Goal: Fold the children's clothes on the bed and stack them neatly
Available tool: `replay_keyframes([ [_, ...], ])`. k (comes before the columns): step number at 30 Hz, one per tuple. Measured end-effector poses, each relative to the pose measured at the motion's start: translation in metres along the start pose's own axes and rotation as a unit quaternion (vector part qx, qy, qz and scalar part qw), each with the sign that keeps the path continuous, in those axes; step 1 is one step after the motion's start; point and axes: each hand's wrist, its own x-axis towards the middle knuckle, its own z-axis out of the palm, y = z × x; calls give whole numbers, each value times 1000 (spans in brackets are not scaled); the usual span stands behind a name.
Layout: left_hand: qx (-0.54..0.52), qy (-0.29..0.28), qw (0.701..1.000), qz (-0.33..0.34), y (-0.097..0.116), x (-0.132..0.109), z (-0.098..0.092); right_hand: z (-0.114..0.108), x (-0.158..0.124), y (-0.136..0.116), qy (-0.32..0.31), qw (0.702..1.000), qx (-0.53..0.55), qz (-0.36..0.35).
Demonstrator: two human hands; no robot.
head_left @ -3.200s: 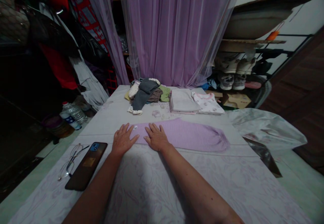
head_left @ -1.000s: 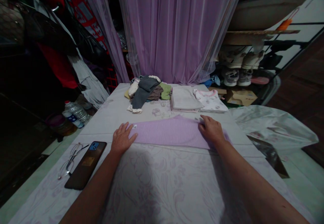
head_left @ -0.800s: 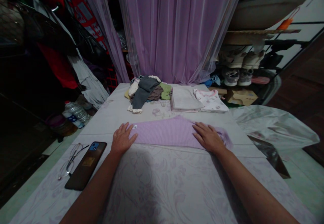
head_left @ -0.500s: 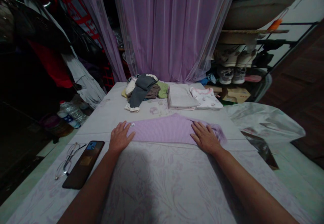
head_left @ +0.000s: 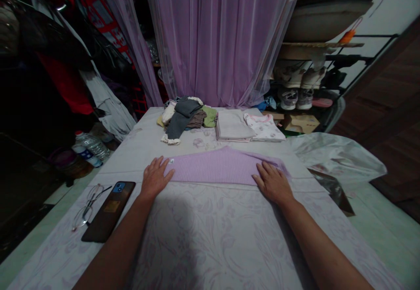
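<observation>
At the far left, on the floor beside the pale flowered cover [head_left: 236,233] in front of me, stand plastic bottles [head_left: 94,145], one red-capped. On the cover's left side lie a pair of glasses [head_left: 87,211] and, just beside them, a dark phone [head_left: 110,211], back up. Next comes my left hand [head_left: 153,178], palm down, its fingers spread and loose, gripping nothing, resting on the left end of a lilac ribbed garment [head_left: 211,167] near its small white label [head_left: 171,161]. Beyond it, at the back, is a heap of crumpled clothes [head_left: 183,117], grey on top. The garment stretches flat across the cover, between my hands. Behind its right half sit a stack of folded grey striped cloth [head_left: 233,126] and, touching it, a folded white top [head_left: 265,129] with a pink neckline. My right hand [head_left: 273,183] lies flat on the garment's right part, fingers extended and unclenched; the cloth past it is bunched. Farther right spreads a clear plastic sheet [head_left: 337,154].
</observation>
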Motion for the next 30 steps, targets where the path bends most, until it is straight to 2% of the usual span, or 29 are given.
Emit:
replay_keyframes([
  [5, -8, 11, 1000, 1, -2, 0, 2, -20, 21, -3, -8, 999, 15, 30],
  [11, -5, 6, 1000, 3, -1, 0, 2, -3, 27, -4, 36, 998, -37, 45],
  [14, -4, 4, 1000, 0, -1, 0, 1, 1, 28, -4, 23, 998, -32, 42],
  [19, -8, 8, 1000, 3, -1, 1, 0, -11, 37, 5, -11, 1000, -4, 26],
  [22, -8, 13, 1000, 6, -3, 2, 2, -12, 32, 8, 0, 1000, 22, 18],
  [26, -12, 21, 1000, 15, -5, 3, 6, -2, 10, 3, 44, 999, 20, 3],
  [30, -12, 38, 999, 13, -7, 3, 8, 3, -2, -4, 43, 999, 14, 18],
])
